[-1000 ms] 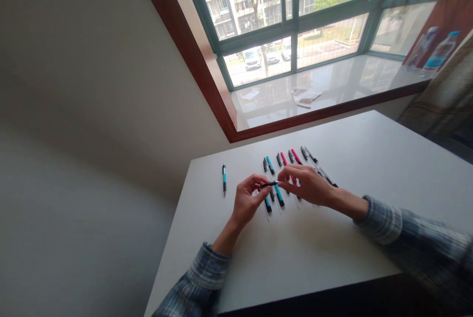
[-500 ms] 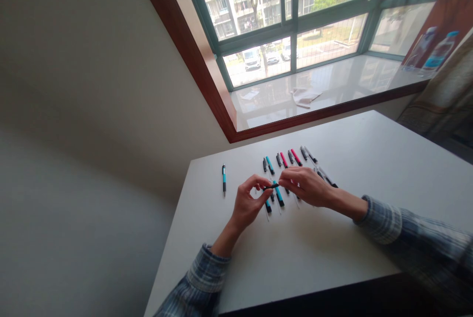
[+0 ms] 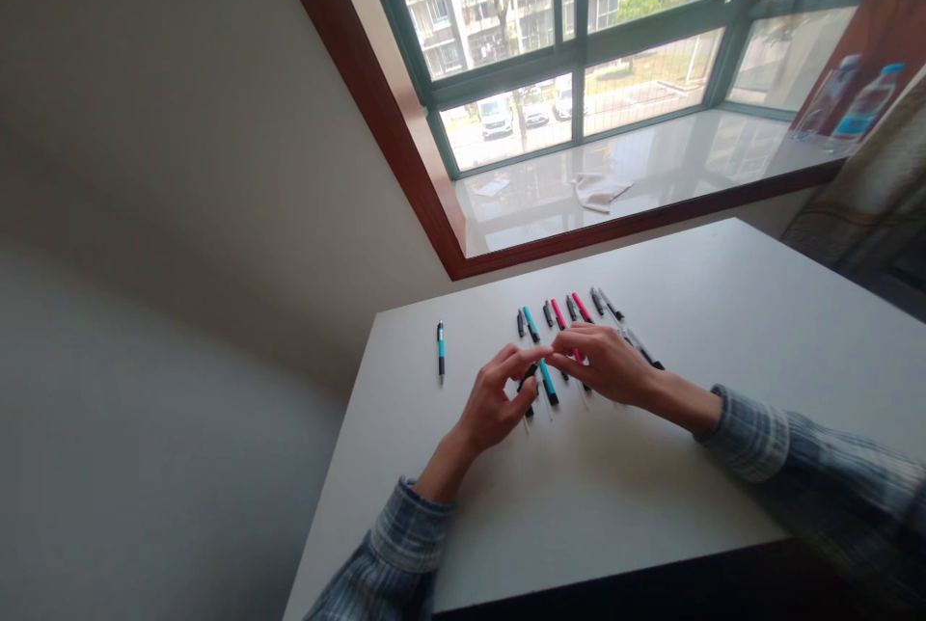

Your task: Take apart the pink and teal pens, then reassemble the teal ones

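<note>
Daylight pours in through the bay window (image 3: 579, 33), leaving the outdoor view bright and slightly washed out, while the wall (image 3: 166, 245) on the left falls into dim grey shade. The glossy windowsill (image 3: 651, 158) throws back glare and reflections. The white table (image 3: 687, 312) is evenly lit, with soft, faint shadows beneath the left hand (image 3: 492, 404) and right hand (image 3: 604, 365). Wide-angle distortion bends straight edges toward the corners, and the lower right corner sinks into darkness.

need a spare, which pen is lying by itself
The teal-and-black click pen, alone on the white table; all other pens lie grouped near the left hand and right hand.
</note>
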The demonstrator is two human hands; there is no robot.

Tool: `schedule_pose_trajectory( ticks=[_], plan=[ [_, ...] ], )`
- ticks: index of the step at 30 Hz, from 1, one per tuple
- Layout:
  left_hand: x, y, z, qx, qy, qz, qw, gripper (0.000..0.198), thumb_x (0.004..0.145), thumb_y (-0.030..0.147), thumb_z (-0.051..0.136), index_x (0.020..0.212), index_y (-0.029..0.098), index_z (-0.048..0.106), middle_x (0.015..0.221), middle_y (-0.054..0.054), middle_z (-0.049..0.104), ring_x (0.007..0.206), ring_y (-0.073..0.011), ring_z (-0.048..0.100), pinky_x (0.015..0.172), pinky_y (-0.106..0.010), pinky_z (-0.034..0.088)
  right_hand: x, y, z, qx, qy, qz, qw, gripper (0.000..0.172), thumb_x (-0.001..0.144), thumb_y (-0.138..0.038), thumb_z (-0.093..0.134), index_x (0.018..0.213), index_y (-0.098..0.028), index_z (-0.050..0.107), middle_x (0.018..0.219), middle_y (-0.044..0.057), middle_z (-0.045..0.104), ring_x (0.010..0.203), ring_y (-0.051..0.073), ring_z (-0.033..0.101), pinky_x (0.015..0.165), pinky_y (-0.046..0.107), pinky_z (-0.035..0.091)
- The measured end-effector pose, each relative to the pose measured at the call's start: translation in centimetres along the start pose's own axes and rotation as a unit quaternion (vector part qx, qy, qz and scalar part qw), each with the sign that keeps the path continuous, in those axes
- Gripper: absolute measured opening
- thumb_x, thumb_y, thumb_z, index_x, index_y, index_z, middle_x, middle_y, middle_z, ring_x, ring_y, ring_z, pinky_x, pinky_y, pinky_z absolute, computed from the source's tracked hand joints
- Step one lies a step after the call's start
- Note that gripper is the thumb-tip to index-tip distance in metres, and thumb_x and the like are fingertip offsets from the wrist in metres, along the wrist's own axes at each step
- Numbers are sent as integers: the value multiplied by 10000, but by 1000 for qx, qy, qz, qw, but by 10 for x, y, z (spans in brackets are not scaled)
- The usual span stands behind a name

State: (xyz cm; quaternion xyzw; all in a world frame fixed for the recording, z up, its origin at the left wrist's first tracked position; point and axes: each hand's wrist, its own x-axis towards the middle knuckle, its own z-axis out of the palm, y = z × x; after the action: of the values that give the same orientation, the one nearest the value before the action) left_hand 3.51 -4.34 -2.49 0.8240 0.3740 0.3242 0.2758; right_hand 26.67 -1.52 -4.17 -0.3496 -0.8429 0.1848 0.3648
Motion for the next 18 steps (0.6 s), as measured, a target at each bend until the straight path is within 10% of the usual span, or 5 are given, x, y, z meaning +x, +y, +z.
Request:
schedule_pose_trajectory(
  ticks=[11, 18],
  plan=[
    [-1, -30, -27, 220, 73, -205, 951, 183, 892, 204, 580, 1016, 241, 709, 913, -18, 665, 764, -176, 602, 757, -318, 480, 0, 1, -1, 1, -19, 5, 1000, 351, 1059, -426, 532, 857, -186, 690, 765, 50, 678, 675, 160, 578, 615, 271, 423],
    [-7, -39, -27, 262, 46, -184, 946, 133, 890, 203, 597, 977, 234, 692, 922, -55, 687, 852, -224, 640, 774, -339, 482, 0, 0, -2, 5, -33, 7, 999, 366, 1065, -421, 513, 848, -182, 684, 764, 51, 674, 667, 159, 575, 612, 271, 422]
  ],
)
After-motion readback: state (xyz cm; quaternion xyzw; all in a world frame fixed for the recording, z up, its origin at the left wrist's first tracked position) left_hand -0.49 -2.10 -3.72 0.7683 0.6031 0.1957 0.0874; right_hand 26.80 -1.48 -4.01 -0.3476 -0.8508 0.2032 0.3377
